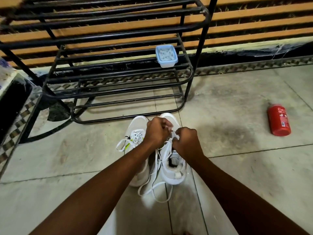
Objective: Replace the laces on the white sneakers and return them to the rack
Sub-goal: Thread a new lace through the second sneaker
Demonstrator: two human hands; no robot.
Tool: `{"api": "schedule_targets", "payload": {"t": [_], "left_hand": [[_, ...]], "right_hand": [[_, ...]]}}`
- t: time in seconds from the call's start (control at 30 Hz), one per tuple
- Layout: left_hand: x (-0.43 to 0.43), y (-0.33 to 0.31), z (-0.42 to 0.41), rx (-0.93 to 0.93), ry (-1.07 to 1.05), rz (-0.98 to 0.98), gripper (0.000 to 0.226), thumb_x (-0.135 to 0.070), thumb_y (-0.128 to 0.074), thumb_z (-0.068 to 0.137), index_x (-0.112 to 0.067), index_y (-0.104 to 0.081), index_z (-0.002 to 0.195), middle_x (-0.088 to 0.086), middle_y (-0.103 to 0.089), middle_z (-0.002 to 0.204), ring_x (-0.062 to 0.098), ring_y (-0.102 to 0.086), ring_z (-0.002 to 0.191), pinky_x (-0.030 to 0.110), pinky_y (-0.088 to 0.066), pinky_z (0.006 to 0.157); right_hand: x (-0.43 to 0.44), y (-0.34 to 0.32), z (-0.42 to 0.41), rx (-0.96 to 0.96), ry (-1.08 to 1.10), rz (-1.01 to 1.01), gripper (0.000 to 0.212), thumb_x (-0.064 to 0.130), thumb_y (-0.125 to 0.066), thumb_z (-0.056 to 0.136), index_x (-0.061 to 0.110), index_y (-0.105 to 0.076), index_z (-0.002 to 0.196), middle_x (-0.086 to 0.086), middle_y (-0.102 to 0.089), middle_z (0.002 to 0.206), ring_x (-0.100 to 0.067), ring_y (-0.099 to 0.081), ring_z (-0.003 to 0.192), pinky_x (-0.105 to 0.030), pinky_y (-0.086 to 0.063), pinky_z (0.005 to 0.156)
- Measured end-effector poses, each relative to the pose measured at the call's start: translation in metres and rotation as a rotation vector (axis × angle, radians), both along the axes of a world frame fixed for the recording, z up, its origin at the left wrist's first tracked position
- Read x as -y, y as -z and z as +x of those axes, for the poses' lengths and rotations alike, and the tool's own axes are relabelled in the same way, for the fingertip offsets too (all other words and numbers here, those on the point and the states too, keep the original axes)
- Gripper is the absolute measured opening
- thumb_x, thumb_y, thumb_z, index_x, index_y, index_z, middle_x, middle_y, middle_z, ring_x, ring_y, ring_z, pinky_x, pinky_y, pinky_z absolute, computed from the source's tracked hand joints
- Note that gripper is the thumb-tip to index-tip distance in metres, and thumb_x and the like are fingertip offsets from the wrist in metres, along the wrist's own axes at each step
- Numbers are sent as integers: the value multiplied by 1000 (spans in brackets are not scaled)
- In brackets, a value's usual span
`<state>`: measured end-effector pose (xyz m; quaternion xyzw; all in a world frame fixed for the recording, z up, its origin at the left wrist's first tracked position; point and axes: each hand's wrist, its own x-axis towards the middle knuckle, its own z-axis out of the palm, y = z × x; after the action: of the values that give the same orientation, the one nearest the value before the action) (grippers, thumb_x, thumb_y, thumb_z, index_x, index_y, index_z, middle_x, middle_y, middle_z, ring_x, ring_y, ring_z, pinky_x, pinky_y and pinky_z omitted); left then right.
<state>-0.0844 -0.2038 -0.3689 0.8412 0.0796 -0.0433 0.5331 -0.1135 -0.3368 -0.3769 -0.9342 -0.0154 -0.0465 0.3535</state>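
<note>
Two white sneakers stand side by side on the tiled floor in front of the black metal shoe rack (188, 77). The left sneaker (135, 131) is laced, with a loose lace loop lying at its left. Over the right sneaker (172, 173) both hands work at the lace holes. My left hand (156, 130) pinches the white lace (158, 185) near the shoe's toe end. My right hand (185, 141) grips the same lace just beside it. The lace's long free ends trail over the floor toward me. The right sneaker's tongue and eyelets are hidden under my hands.
A small pale blue container (166, 55) with white pieces inside sits on the rack's middle shelf at the right. A red bottle (278, 120) lies on the floor at the right. A dark stone (58, 111) rests by the rack's left foot. A black-fronted box (11, 102) stands at the far left.
</note>
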Motion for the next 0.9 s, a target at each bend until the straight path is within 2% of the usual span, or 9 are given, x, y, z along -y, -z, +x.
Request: {"api": "schedule_targets", "payload": {"t": [0.03,0.1,0.2,0.3,0.53,0.67,0.77,0.83,0.9], "left_hand": [[-1,3,-1,2,14,10,18,6,-64,88,-6,-77,82,12,-76,76,31,-76,68,49,-65,67],[-2,5,-4,8,1,16,16,4,-69,87,-6,-77,78,13,-77,77,33,-75,70,49,-64,66],[0,6,-5,44,-11,76,21,2,-69,86,-12,-76,73,5,-76,73,20,-75,65,38,-64,68],[3,7,-7,71,-6,150,25,1,-61,84,-16,-76,73,-4,-76,73,8,-73,69,28,-61,76],[7,11,-12,81,-21,172,25,1,-62,87,-16,-78,77,-6,-77,76,3,-72,73,17,-56,81],[9,12,-13,38,-93,99,21,-1,-68,88,-16,-80,78,-5,-76,73,0,-71,64,12,-54,65],[6,8,-11,-14,-79,78,20,3,-72,83,-14,-80,75,-1,-75,66,9,-72,59,18,-58,61],[3,9,-5,-77,-66,109,18,-3,-79,75,-21,-80,72,-6,-75,67,14,-75,70,25,-62,67],[3,10,-1,-141,-42,179,17,-19,-80,64,-35,-78,70,-14,-74,69,15,-74,83,34,-63,74]], "right_hand": [[2,0,1,-42,38,36,17,10,-67,74,-4,-70,85,-17,-70,78,-34,-65,72,-31,-49,68],[7,0,1,-97,111,131,23,8,-72,77,-1,-75,97,-13,-75,91,-27,-70,83,-18,-41,73],[11,-2,-1,-163,231,270,21,8,-73,76,9,-80,95,-2,-77,95,-17,-71,87,-14,-44,79],[14,-3,-2,-234,312,433,24,6,-72,74,16,-82,93,4,-77,90,-8,-70,84,-6,-44,72],[15,0,-2,-286,340,530,24,7,-73,73,18,-82,92,5,-77,85,-7,-70,80,-17,-50,72],[18,3,-1,-283,336,551,21,7,-76,73,18,-82,89,5,-77,82,-8,-70,79,-26,-55,79],[18,5,0,-291,332,572,21,7,-77,73,18,-82,91,4,-77,84,-11,-71,82,-27,-55,81],[18,5,-1,-284,325,566,22,5,-76,75,15,-82,94,2,-77,88,-12,-70,85,-21,-52,77],[19,6,-1,-283,320,568,22,4,-74,76,13,-81,95,1,-77,90,-12,-69,86,-16,-48,73]]}}
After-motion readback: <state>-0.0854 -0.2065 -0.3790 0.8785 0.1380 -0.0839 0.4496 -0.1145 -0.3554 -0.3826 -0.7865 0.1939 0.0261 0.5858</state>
